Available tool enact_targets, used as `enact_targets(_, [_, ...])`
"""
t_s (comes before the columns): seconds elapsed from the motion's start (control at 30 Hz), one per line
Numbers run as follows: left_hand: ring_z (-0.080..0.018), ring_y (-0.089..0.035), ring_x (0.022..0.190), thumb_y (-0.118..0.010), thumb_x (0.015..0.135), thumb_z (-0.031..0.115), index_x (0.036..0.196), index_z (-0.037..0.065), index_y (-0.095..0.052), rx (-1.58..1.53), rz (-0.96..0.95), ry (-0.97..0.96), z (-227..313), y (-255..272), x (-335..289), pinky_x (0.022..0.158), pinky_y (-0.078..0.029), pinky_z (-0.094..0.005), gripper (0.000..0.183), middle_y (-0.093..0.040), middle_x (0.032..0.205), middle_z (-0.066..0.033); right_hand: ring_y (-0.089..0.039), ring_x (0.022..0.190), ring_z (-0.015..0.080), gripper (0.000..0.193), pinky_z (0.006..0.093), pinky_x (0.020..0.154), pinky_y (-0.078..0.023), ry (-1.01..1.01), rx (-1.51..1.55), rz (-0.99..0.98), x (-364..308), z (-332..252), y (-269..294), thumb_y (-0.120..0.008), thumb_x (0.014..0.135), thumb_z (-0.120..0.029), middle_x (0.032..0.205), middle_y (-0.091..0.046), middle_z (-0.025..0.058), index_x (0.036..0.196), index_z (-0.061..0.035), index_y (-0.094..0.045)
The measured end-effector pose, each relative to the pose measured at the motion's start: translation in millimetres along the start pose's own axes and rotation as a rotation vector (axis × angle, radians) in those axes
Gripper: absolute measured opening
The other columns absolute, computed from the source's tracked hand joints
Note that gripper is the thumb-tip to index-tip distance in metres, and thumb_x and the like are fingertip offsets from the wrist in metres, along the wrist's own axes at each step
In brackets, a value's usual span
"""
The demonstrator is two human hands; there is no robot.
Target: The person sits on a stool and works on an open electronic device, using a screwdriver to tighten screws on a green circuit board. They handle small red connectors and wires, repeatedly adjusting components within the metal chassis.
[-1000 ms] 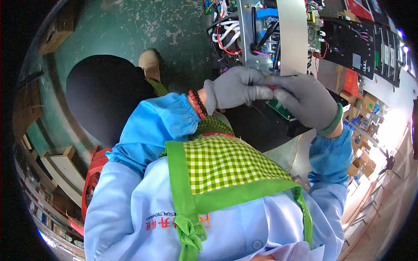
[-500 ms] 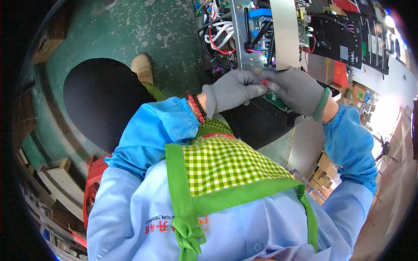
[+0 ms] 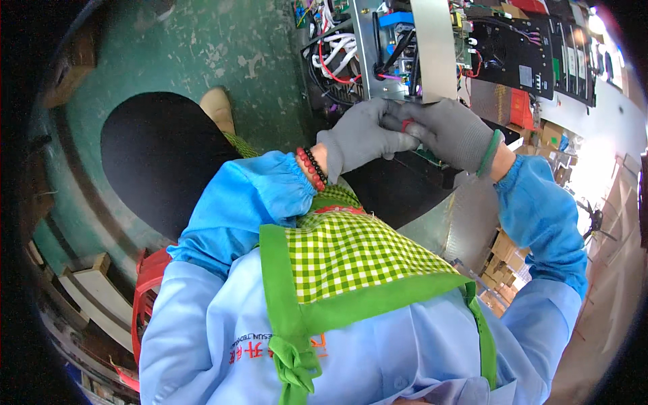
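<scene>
My left hand (image 3: 368,133) and my right hand (image 3: 453,133), both in grey knit gloves, meet fingertip to fingertip in front of my lap. Between them shows a small red piece (image 3: 406,125), mostly covered by the fingers, so its kind cannot be made out. The fingers of both hands are bent and pinched around it. Just beyond the hands stands an open metal chassis (image 3: 364,47) with wires and circuit parts inside. A plain metal strip (image 3: 435,50) runs along it, its near end close to my right hand.
Bundled white cables (image 3: 337,50) fill the chassis's left side. A black panel (image 3: 511,57) with a fan and wires lies to the right. Cardboard boxes (image 3: 503,260) are stacked at the lower right. A red plastic chair (image 3: 150,287) shows by my left elbow, above the green floor (image 3: 169,47).
Both hands stay pressed together around the small red piece, which has shifted slightly up and left. My left fingers look more bent. The chassis appears a little further left in view.
</scene>
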State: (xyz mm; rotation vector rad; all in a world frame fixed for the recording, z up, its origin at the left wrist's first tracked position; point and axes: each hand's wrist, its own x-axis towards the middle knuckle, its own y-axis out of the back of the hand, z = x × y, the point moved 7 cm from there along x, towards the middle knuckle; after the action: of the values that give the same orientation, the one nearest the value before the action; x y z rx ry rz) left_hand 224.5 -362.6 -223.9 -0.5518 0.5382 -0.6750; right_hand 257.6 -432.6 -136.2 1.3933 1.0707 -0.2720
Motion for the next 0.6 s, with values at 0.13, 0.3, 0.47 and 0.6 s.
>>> enact_targets(0.13, [-0.0084,-0.054,0.062,-0.076,0.078,0.015,0.110,0.001,-0.054,-0.037,0.033,-0.133,9.1,-12.0,3.3,0.049,-0.045,-0.0233,0.042,-0.064,0.090,-0.0047,-0.063,0.089,0.0364,0.024,0.0463,0.076,-0.051,0.007,-0.002,-0.066,-11.6,-8.0,11.9,-0.052,0.088,-0.021,0.096,-0.064,0.0178,0.108,-0.0087,-0.057])
enact_targets(0.3, [-0.0161,-0.056,0.106,-0.073,0.080,0.021,0.132,-0.003,-0.044,0.065,0.099,-0.141,-14.2,-2.7,17.2,0.095,-0.044,-0.0318,0.064,-0.060,0.118,-0.0076,-0.060,0.101,0.0358,0.044,0.0432,0.089,-0.047,0.619,-0.221,0.039,-4.9,0.4,-6.0,-0.057,0.085,-0.022,0.116,-0.058,0.0186,0.125,-0.0081,-0.050])
enact_targets(0.47, [-0.0104,-0.056,0.083,-0.073,0.083,0.024,0.102,0.001,-0.064,0.078,0.162,-0.025,-7.9,-18.6,15.6,0.078,-0.046,-0.0273,0.031,-0.064,0.093,-0.0013,-0.058,0.106,0.0368,0.051,0.0446,0.091,-0.045,0.116,0.277,-0.028,-54.2,31.7,20.0,-0.056,0.088,-0.032,0.114,-0.060,0.0198,0.131,-0.0076,-0.045])
enact_targets(0.6, [-0.0093,-0.057,0.068,-0.070,0.085,0.028,0.098,0.000,-0.064,0.312,0.144,-0.155,-0.8,-14.8,14.3,0.062,-0.048,-0.0252,0.031,-0.064,0.080,-0.0019,-0.061,0.089,0.0367,0.043,0.0430,0.079,-0.047,0.153,0.443,0.327,-93.1,47.6,36.0,-0.052,0.091,-0.038,0.095,-0.063,0.0169,0.121,-0.0071,-0.052])
